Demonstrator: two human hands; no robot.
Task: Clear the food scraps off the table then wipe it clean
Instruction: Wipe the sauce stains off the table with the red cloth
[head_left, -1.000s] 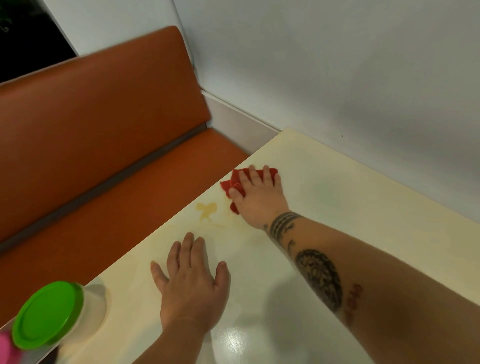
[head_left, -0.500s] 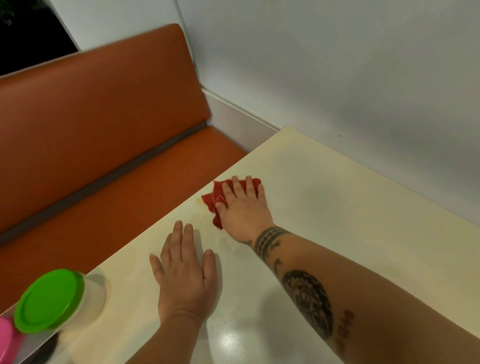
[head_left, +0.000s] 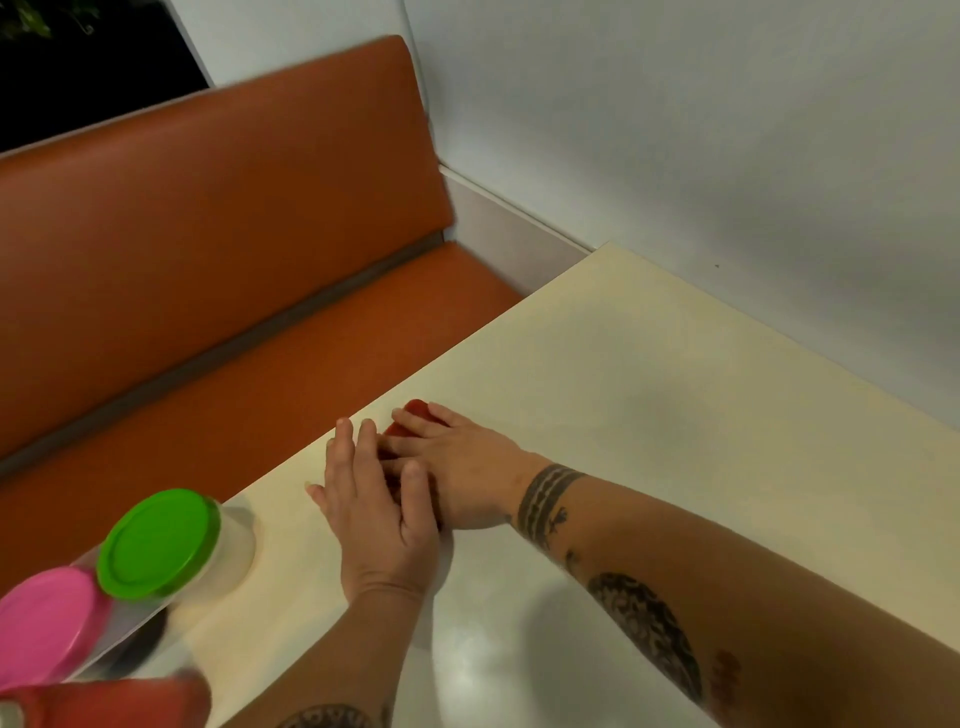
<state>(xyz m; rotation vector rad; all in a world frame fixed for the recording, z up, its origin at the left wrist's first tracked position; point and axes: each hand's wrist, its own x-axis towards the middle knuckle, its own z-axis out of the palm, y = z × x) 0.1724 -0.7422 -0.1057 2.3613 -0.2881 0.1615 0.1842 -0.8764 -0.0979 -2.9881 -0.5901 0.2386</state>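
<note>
The right hand presses the red cloth, fingers straight; the left hand lies flat alongside.

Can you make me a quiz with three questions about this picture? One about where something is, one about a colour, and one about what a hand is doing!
1. Where is the red cloth?
A. On a plate.
B. Under the right hand on the table.
C. On the floor.

2. What colour is the lid beside the green lid?
A. Pink.
B. Blue.
C. Yellow.

3. How is the left hand?
A. Making a fist.
B. Holding a spoon.
C. Flat with straight fingers.

Answers:
1 B, red peeks out from beneath the right hand's fingers.
2 A, the pink lid sits at the lower left, next to the green one.
3 C, its fingers lie straight on the table.
</note>
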